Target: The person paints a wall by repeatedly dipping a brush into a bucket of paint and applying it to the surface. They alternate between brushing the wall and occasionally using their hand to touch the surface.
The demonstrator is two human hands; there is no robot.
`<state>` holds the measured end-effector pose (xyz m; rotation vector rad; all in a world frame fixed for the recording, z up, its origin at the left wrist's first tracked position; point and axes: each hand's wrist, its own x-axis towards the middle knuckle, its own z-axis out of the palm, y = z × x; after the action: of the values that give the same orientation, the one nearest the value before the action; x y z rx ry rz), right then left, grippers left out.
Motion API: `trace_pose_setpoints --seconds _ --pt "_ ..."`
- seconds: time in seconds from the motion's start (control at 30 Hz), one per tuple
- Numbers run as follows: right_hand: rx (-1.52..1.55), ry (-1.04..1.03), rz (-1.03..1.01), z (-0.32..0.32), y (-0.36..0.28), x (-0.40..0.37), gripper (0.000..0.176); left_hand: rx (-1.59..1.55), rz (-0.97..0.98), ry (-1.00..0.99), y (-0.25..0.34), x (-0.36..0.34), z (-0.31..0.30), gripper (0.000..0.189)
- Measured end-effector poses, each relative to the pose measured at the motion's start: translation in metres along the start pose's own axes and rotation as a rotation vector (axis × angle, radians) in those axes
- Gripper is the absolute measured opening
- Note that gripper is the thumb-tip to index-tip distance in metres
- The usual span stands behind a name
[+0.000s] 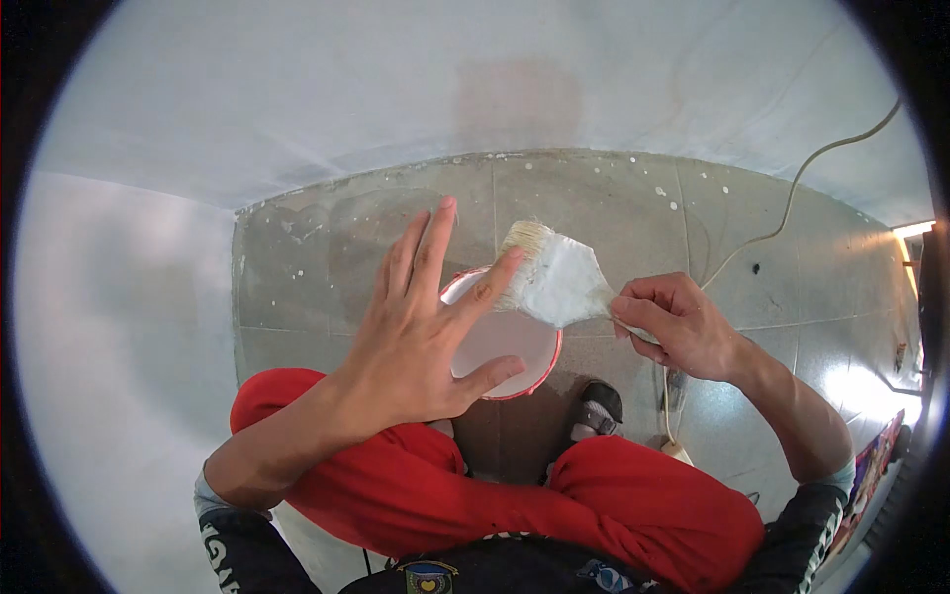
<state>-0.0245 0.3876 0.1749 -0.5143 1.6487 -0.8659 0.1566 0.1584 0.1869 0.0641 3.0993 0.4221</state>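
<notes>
1x flat paintbrush [569, 282], clamped in R hand [683, 322]; L hand [421, 342], fingers splayed apart, index over bristles [527, 236]. Below: 1x red-rimmed bucket [558, 354] w/ pale paint [507, 346].

A pale wall [346, 89] bearing a faint pinkish patch [519, 101] spans 12 o'clock, meeting a white wall [129, 297] from 9 o'clock at a corner near 10. White spots [661, 192] fleck the grey tiled floor [614, 203]; a bright light strip [914, 229] glows at 3 o'clock, glare [866, 393] just below.
</notes>
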Motion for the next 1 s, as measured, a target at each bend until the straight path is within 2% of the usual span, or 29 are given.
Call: trace_pose_setpoints --seconds 0.4,0.47,0.57,0.67,0.9,1.0 --pt "0.08 0.025 -0.025 -0.006 0.006 -0.005 0.04 0.151 -0.004 -0.029 -0.005 0.001 -0.015 0.081" --pt "0.044 0.048 -0.014 -0.007 0.004 -0.005 0.04 0.152 -0.058 0.018 -0.007 -0.001 -0.017 0.084" --pt "-0.009 0.07 -0.005 -0.003 0.007 -0.002 0.039 0.039 -0.014 0.085 -0.002 0.001 -0.022 0.078" --pt "-0.048 0.042 0.015 0.003 -0.001 -0.002 0.04 0.049 0.068 -0.021 0.012 0.001 -0.015 0.084" --pt "-0.16 0.075 -0.077 0.014 -0.007 -0.002 0.038 0.025 0.119 -0.066 0.019 0.003 0.0 0.082" --pt "-0.157 0.026 -0.075 0.016 -0.009 -0.001 0.037 0.047 0.109 -0.063 0.019 0.003 0.0 0.081"
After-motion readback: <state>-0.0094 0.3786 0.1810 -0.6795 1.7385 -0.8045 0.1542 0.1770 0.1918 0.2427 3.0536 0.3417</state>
